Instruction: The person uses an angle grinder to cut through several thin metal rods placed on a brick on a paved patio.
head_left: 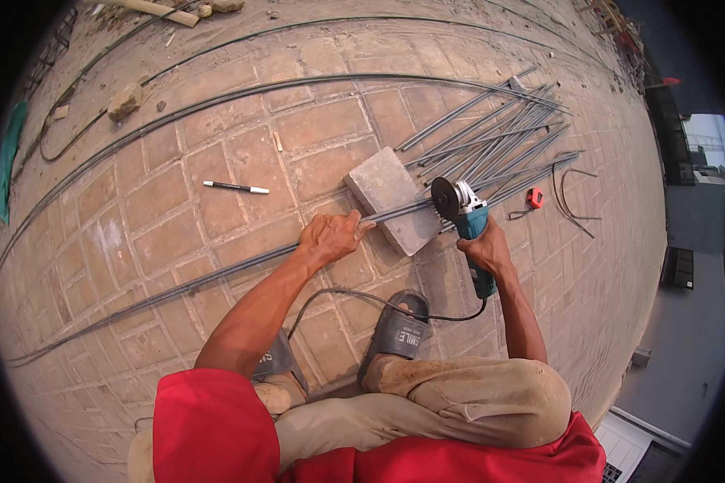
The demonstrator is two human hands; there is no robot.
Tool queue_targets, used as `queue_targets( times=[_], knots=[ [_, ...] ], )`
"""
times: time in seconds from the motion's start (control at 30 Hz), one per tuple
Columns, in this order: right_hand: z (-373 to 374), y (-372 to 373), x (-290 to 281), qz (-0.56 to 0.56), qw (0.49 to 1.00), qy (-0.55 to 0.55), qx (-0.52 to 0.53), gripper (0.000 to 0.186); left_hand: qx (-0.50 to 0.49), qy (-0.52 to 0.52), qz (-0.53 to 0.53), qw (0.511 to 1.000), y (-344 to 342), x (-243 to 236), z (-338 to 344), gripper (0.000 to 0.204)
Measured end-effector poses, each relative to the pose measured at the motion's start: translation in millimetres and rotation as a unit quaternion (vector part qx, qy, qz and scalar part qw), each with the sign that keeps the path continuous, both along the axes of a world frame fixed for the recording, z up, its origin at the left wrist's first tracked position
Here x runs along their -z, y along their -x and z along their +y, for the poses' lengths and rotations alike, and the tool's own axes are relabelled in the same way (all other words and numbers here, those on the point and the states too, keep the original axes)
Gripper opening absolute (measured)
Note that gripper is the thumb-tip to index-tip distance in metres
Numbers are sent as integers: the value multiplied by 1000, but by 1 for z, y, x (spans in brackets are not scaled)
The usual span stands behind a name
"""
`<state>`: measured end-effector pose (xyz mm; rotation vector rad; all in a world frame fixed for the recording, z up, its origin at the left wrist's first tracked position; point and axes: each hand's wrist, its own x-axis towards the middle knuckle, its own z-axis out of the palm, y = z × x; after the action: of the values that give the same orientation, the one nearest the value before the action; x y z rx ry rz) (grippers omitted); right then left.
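My left hand (pixel 330 240) grips long thin steel rods (pixel 248 262) that lie across a grey concrete block (pixel 383 181) on the brick paving. My right hand (pixel 483 251) holds a teal angle grinder (pixel 473 224), its dark disc (pixel 445 198) at the rods over the block's right end. The grinder's black cord (pixel 364 296) loops across the paving to the left, past my grey sandals (pixel 391 334). A pile of steel rods (pixel 491 137) lies just beyond the block.
A black-and-white marker (pixel 236 187) lies left of the block. A red tape measure (pixel 535 199) and bent wires (pixel 572 208) lie to the right. Long rods (pixel 234 93) curve across the far paving, near rubble (pixel 126 102) and a wooden stick (pixel 157 12). Green material (pixel 10 161) is at the left edge.
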<state>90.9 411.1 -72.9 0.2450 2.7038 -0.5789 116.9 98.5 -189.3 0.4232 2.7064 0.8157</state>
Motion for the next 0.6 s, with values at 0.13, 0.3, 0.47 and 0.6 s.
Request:
queue_targets(
  times=[0.13,0.3,0.47,0.6],
  knots=[
    [1,1,1,-5,1000,-5,6,68,1,-1,-6,1000,1,-2,0,53],
    [4,4,5,7,1000,3,4,68,1,6,-12,1000,2,0,2,53],
    [6,3,7,12,1000,-6,-11,67,-1,7,-25,1000,0,0,1,52],
    [17,-11,10,10,998,47,33,61,2,11,-11,1000,-1,1,-1,50]
  ],
)
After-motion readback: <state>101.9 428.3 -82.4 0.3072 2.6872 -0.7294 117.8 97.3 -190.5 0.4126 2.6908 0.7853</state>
